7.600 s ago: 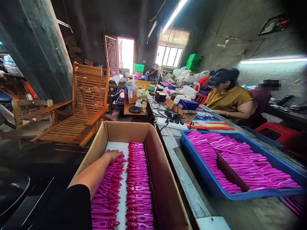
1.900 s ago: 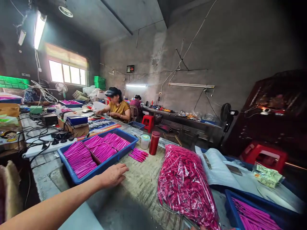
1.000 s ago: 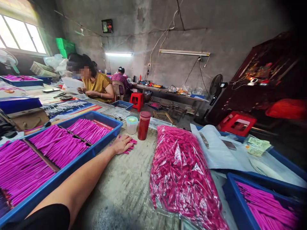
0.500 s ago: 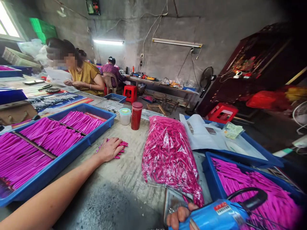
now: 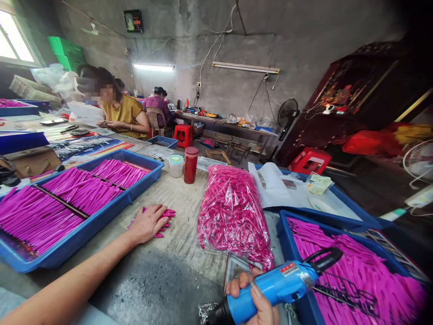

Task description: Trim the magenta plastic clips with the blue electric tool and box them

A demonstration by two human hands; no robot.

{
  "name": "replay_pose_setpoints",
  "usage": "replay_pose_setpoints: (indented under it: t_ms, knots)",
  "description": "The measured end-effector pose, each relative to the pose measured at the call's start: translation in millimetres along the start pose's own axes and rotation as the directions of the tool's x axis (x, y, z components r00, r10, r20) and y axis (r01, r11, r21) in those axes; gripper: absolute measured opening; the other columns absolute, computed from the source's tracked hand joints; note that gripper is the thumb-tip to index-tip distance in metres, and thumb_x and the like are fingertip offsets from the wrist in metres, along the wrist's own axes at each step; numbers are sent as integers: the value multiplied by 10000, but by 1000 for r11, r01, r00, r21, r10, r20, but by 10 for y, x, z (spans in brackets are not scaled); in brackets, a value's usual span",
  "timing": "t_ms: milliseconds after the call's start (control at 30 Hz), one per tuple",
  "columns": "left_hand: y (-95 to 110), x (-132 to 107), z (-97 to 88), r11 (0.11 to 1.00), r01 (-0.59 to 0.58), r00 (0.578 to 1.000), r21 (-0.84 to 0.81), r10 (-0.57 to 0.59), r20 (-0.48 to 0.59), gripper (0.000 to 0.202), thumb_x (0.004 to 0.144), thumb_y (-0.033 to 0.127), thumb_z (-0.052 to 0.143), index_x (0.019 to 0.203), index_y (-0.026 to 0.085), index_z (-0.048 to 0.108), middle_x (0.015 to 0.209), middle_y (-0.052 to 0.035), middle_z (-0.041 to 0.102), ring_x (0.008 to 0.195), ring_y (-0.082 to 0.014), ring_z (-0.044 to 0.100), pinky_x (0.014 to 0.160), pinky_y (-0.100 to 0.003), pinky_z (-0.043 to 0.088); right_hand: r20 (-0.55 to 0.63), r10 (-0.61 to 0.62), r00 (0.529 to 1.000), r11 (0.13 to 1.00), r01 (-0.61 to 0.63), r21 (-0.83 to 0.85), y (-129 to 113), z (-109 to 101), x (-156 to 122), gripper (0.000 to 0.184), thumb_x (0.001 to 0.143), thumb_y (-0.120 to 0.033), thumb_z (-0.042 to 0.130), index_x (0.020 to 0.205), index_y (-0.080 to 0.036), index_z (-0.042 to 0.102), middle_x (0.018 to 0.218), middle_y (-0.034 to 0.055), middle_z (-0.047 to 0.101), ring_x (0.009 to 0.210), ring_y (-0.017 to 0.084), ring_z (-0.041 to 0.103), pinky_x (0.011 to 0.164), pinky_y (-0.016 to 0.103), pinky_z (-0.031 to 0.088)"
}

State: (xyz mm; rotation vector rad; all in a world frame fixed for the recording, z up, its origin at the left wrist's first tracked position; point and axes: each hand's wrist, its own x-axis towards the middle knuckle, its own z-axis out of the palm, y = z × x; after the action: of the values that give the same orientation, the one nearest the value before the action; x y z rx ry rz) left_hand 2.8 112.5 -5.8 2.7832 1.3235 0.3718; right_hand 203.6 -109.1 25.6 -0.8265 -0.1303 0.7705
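My left hand (image 5: 147, 223) lies flat on a small heap of pink plastic pieces (image 5: 164, 216) on the grey table (image 5: 158, 284), fingers spread over them. My right hand (image 5: 253, 300) is wrapped round the handle of a blue heat gun (image 5: 280, 285) at the bottom edge, its cable end pointing right. Between the hands lies a clear bag of pink pieces (image 5: 233, 213). A blue tray of magenta pieces (image 5: 72, 196) sits left of the left hand, and a second blue tray (image 5: 355, 271) lies under the heat gun's far end.
A red flask (image 5: 191, 164) and a small lidded tub (image 5: 176, 165) stand behind the bag. White plastic sheets (image 5: 284, 189) lie at the right. A person in a yellow top (image 5: 123, 117) sits across the table, another person (image 5: 158, 106) farther back. Red stools stand on the floor.
My view swung from a cardboard box to the table. My left hand reached forward, landed on the pink pieces and drew them nearer. My right hand with the blue heat gun rose into view.
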Motion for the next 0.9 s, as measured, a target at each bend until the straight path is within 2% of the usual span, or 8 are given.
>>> replay_pose_setpoints:
  t_ms: [133,233,367,433,500,633,800,900]
  knots:
    - [44,9,-70,1000,-10,998,11,10,-57,440,910,438,261,1156,189,527,1201,-120,526,1127,-260,459,910,-493,333,-3,-7,1000,1000,7,-6,-1,24,9,361,706,-310,574,1002,-227,384,669,-47,447,525,81,467,544,232,397]
    - [243,-105,-151,991,-132,984,8,132,-124,382,897,392,310,1086,181,567,1148,-116,560,1084,-258,492,935,-496,317,11,-23,1000,1000,23,-17,4,21,12,334,725,-299,551,1003,-222,384,671,-45,443,528,81,464,549,241,400]
    - [706,-339,-236,887,-449,894,-109,447,-43,343,886,322,319,1093,175,550,1095,-100,591,1052,-220,511,976,-431,326,0,-37,999,999,37,-20,8,20,8,304,747,-301,532,1000,-216,386,674,-39,442,532,89,465,546,252,401]
    - [924,-408,-246,840,-512,851,-182,525,27,342,882,319,327,1126,181,522,1134,-96,576,1073,-215,501,1000,-434,310,5,-37,999,999,37,-17,8,22,6,301,748,-300,534,994,-218,382,671,-40,440,529,86,460,548,248,399]
    - [1082,-421,-230,825,-509,836,-245,542,88,349,884,330,332,1158,188,496,1179,-89,555,1118,-219,478,1016,-443,298,12,-35,999,999,35,-21,8,20,6,304,744,-294,539,992,-219,381,669,-42,441,531,84,459,552,245,400]
    - [1214,-378,-170,859,-433,853,-274,489,184,383,874,365,377,1195,181,474,1245,-95,513,1183,-254,432,1023,-488,282,4,-15,1000,1000,15,-13,11,15,12,332,726,-299,558,997,-222,382,671,-43,438,536,85,458,550,244,404]
    - [1183,-497,-147,891,-392,863,-230,443,245,424,868,408,400,1215,175,466,1292,-99,477,1226,-295,386,1024,-544,249,-34,18,999,1000,-17,18,-6,39,8,384,688,-313,591,1003,-219,391,666,-38,435,523,91,461,539,248,409]
    - [1103,-637,-161,895,-403,871,-192,440,218,390,870,392,398,1184,178,484,1264,-90,504,1201,-296,414,1020,-540,248,-26,4,1000,1000,-4,12,-6,29,17,369,692,-308,587,994,-219,393,659,-40,442,523,92,466,538,246,413]
